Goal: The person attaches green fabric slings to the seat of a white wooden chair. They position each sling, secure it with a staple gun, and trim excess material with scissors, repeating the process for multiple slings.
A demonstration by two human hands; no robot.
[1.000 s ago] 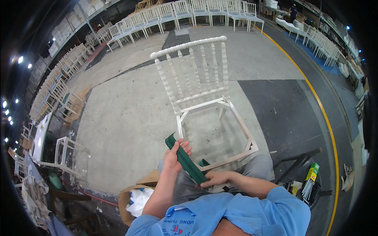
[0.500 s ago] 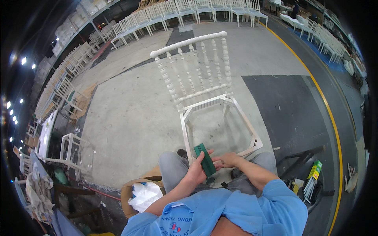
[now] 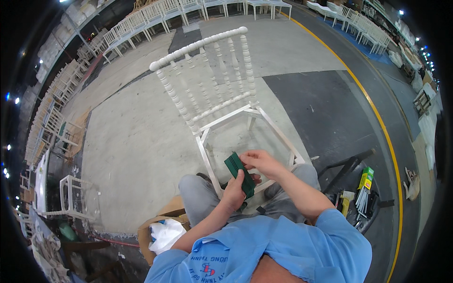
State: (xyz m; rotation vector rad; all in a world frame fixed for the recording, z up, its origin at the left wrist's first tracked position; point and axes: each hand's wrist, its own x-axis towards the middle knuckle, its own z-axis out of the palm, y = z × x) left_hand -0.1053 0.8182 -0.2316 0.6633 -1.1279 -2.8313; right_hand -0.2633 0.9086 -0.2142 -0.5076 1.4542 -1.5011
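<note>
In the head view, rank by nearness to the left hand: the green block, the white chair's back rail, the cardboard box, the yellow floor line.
1. Green block, gripped by the left hand.
2. Cardboard box, lower left, beside the knee.
3. White chair's back rail, ahead.
4. Yellow floor line, far right.

One head-worn fisheye view looks steeply down and forward from above the person's own chest. Both hands sit close below the lens, the white chair (image 3: 226, 113) just beyond them, and the floor (image 3: 132, 141) bends away toward the rim.
</note>
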